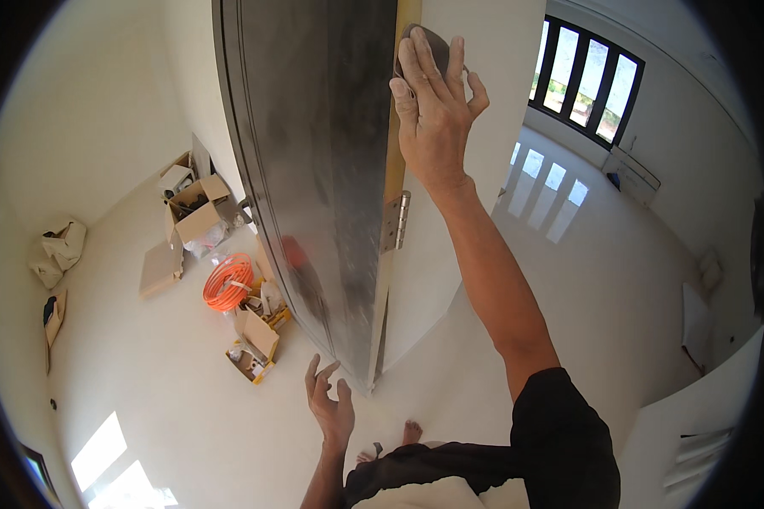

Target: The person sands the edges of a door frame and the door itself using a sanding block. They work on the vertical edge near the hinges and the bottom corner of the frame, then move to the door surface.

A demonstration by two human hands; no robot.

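Observation:
A tall dark glossy door (323, 161) stands in front of me, with a pale yellowish edge (394, 144) facing right. High on that edge, my right hand (437, 127) presses a piece of dark grey-brown sandpaper (435, 51) under its fingers. Dust whitens those fingers. Below the right hand, a metal hinge (396, 222) is fixed to the edge. My left hand (329, 409) hangs low near the door's bottom corner, fingers apart and holding nothing; the fingertips look close to the door, but contact cannot be made out.
Left of the door, cardboard boxes (199, 222), an orange coil of tubing (227, 282) and an open yellow carton (255, 343) lie on the pale floor. A cream sack (59, 250) leans at the left wall. At the far right are a barred window (586, 76) and a flat box (635, 176).

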